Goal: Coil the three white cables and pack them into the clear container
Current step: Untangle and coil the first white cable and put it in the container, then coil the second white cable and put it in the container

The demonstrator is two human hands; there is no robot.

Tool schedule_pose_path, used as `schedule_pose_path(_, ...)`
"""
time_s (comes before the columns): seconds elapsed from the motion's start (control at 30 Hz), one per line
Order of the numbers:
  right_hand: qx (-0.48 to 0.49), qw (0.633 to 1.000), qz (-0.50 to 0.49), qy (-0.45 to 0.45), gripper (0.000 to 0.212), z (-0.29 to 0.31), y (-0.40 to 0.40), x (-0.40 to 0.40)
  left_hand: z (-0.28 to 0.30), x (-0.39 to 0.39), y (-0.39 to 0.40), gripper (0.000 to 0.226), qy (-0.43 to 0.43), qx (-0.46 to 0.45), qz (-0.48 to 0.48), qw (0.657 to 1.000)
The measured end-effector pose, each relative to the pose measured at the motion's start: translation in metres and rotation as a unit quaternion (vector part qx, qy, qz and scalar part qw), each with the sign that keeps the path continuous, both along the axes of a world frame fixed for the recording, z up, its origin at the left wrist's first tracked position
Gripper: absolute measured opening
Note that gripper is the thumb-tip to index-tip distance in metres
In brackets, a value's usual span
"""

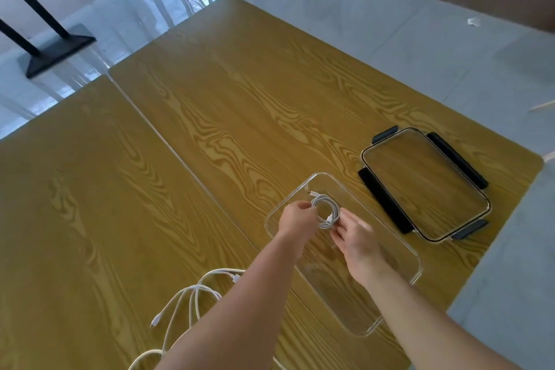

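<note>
Left hand (295, 216) and right hand (357, 239) both pinch a small white coil (325, 211) over the far end of the clear, round-cornered container (416, 264). Two loose cables (192, 294) sprawl on the wood-grain table (210, 129); clear lid (426, 183) with dark clips lies beside the container.

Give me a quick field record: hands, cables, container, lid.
left hand: pinches the coiled cable
right hand: holds the coil's other side
coiled cable: over the far end of the clear container
loose cables: uncoiled on the table, near left
lid: off, flat on the table right of the container
</note>
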State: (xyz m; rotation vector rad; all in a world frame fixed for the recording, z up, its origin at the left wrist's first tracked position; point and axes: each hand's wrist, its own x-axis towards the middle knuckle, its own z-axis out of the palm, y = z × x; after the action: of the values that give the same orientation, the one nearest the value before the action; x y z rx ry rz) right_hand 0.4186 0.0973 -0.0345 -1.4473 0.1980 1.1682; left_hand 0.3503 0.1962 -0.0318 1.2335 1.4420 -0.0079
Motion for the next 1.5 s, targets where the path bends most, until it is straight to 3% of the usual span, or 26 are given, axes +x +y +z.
schedule_pose_path(0.23, -0.028, 0.999, 0.026, -0.036, 0.054, -0.006, -0.002, 0.0, -0.004, 0.006, 0.003, 0.035, -0.004, -0.023, -0.006, 1.0)
schedule_pose_path(0.8, 0.009, 1.0, 0.005, -0.017, 0.056, 0.007, -0.017, -0.002, 0.004, -0.01, 0.008, 0.033, -0.075, -0.075, 0.023, 0.994)
schedule_pose_path(0.97, 0.037, 0.999, 0.024, -0.009, 0.053, 0.017, -0.033, -0.004, 0.029, -0.041, -0.003, 0.016, -0.164, -0.106, 0.09, 0.977)
schedule_pose_path(1.07, 0.056, 0.998, 0.012, 0.01, 0.049, 0.026, -0.035, -0.005, 0.05, -0.07, -0.011, 0.017, -0.209, -0.105, 0.128, 0.964)
schedule_pose_path(1.27, 0.077, 0.996, 0.041, 0.029, 0.032, 0.058, -0.029, -0.016, 0.076, -0.137, -0.033, 0.019, -0.226, -0.065, 0.19, 0.953)
schedule_pose_path(1.5, 0.102, 0.987, 0.115, 0.044, 0.034, 0.08, -0.028, -0.046, 0.088, -0.211, -0.066, 0.017, -0.229, -0.029, 0.283, 0.931)
